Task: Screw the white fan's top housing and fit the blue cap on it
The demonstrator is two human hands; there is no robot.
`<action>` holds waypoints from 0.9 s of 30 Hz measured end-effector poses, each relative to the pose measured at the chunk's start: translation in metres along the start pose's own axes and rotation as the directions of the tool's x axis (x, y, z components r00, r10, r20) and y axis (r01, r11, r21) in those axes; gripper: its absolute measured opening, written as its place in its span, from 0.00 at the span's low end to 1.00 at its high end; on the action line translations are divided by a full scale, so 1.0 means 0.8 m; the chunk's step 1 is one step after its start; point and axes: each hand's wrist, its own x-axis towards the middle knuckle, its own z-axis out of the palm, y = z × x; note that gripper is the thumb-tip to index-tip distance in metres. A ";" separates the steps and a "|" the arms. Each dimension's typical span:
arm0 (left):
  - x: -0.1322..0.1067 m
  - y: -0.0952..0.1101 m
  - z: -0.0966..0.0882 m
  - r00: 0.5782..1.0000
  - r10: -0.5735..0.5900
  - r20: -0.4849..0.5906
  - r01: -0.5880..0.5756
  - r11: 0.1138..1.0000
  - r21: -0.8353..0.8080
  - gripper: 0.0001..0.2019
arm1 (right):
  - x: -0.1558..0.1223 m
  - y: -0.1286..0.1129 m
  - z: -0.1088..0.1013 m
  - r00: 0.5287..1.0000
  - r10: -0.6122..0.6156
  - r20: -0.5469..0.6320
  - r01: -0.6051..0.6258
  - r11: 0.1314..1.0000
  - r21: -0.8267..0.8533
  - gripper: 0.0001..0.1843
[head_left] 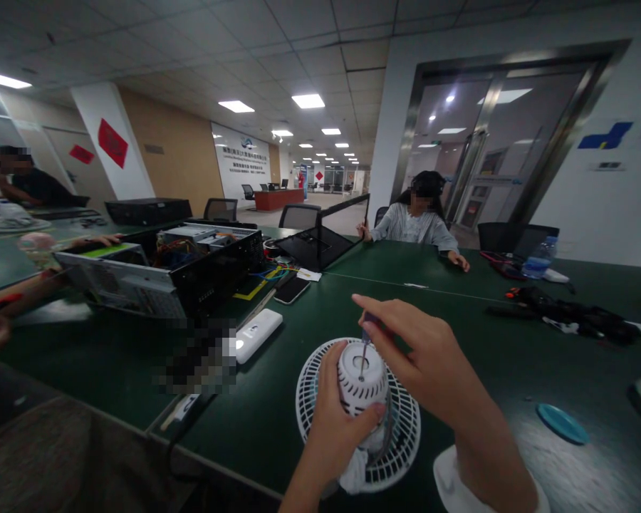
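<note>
One green table [256,424] is extending under the left hand [331,422] and right hand [417,350]. Below the left hand, a white fan [404,417] is lying grille-down; this hand is gripping its motor housing [372,374]. The right hand, higher, is pinching a screwdriver [367,329], its tip meeting the housing's top.
</note>
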 end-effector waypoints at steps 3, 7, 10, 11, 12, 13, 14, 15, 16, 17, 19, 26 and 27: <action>0.000 -0.001 -0.001 1.000 -0.005 0.003 0.005 1.000 0.000 0.36 | 0.001 0.002 0.003 0.998 0.002 -0.069 -0.008 0.996 -0.084 0.09; 0.000 -0.001 -0.001 1.000 -0.010 0.016 0.010 1.000 0.001 0.37 | 0.001 0.004 0.001 0.998 0.054 -0.039 -0.057 0.995 -0.088 0.12; 0.000 0.000 -0.001 0.999 -0.025 0.026 0.025 1.000 -0.006 0.37 | -0.001 0.004 -0.005 0.998 0.058 0.039 -0.058 0.998 -0.001 0.16; 0.000 0.000 -0.001 0.999 -0.028 0.024 0.029 1.000 -0.009 0.37 | -0.002 0.004 -0.005 0.998 0.049 0.043 -0.049 0.999 0.003 0.15; 0.000 0.000 0.000 0.999 -0.030 0.022 0.031 0.999 -0.011 0.37 | -0.002 0.004 -0.004 0.999 0.042 0.034 -0.041 0.999 -0.015 0.14; -0.001 0.000 0.000 0.999 -0.031 0.019 0.031 0.999 -0.012 0.37 | -0.002 0.004 -0.002 0.999 0.039 0.018 -0.038 0.998 -0.049 0.12; -0.001 0.000 0.001 0.999 -0.030 0.011 0.030 0.999 -0.013 0.37 | -0.001 0.004 0.001 0.999 0.040 -0.004 -0.040 0.995 -0.091 0.10; -0.001 -0.001 0.001 1.000 -0.026 0.002 0.026 1.000 -0.013 0.37 | 0.000 0.004 0.004 0.999 0.046 -0.025 -0.049 0.990 -0.130 0.10; -0.001 -0.001 0.001 1.000 -0.020 -0.007 0.020 1.000 -0.014 0.37 | 0.001 0.004 0.007 0.998 0.057 -0.036 -0.062 0.985 -0.158 0.11; -0.001 -0.001 0.001 1.000 -0.012 -0.015 0.012 1.000 -0.013 0.36 | 0.001 0.004 0.008 0.997 0.069 -0.036 -0.074 0.984 -0.165 0.13; -0.001 -0.001 0.001 1.000 0.001 -0.021 -0.001 1.000 -0.008 0.36 | 0.002 0.004 0.006 0.996 0.086 -0.010 -0.087 0.990 -0.109 0.17; -0.001 0.001 -0.001 1.000 -0.014 -0.002 0.014 1.000 0.007 0.37 | 0.000 0.007 0.000 0.996 0.086 0.004 -0.086 0.996 0.020 0.13; -0.001 0.001 -0.001 1.000 -0.018 -0.005 0.018 1.000 0.008 0.37 | 0.001 0.008 0.004 0.996 0.090 -0.028 -0.091 0.995 -0.027 0.11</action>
